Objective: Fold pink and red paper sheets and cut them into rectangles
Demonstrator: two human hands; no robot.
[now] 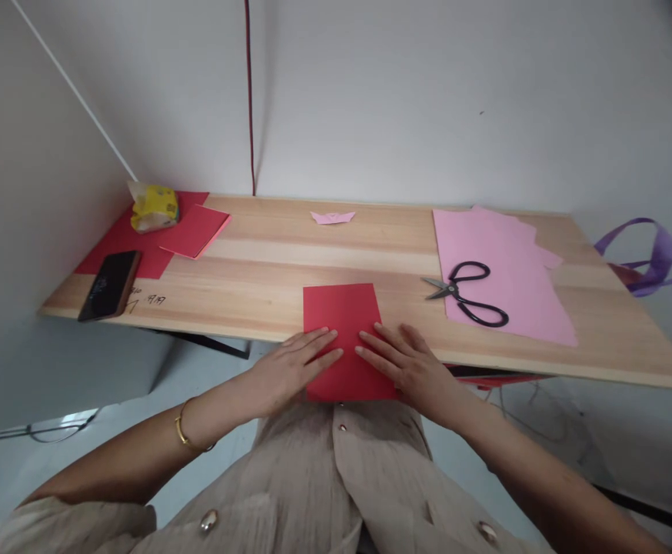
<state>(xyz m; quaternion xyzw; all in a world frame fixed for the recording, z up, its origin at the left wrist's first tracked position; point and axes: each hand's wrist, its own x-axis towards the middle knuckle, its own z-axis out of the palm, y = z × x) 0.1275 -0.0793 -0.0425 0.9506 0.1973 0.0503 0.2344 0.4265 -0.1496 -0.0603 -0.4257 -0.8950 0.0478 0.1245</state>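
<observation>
A red sheet of paper (343, 312) lies at the near edge of the wooden table (290, 261), its lower part hanging over the edge. My left hand (290, 369) rests flat on its left side, fingers stretched out and pointing right. My right hand (405, 362) lies flat on its right side, fingers stretched toward the left. The fingertips of both hands nearly meet at the sheet's middle. Neither hand grips anything.
Black scissors (467, 292) lie on pink paper sheets (503, 261) to the right. A small pink folded paper piece (332, 218) sits at the back. At the left are red sheets (194, 229), a yellow tissue pack (154, 208) and a black phone (109, 285). Purple ribbon (647, 258) hangs off the right.
</observation>
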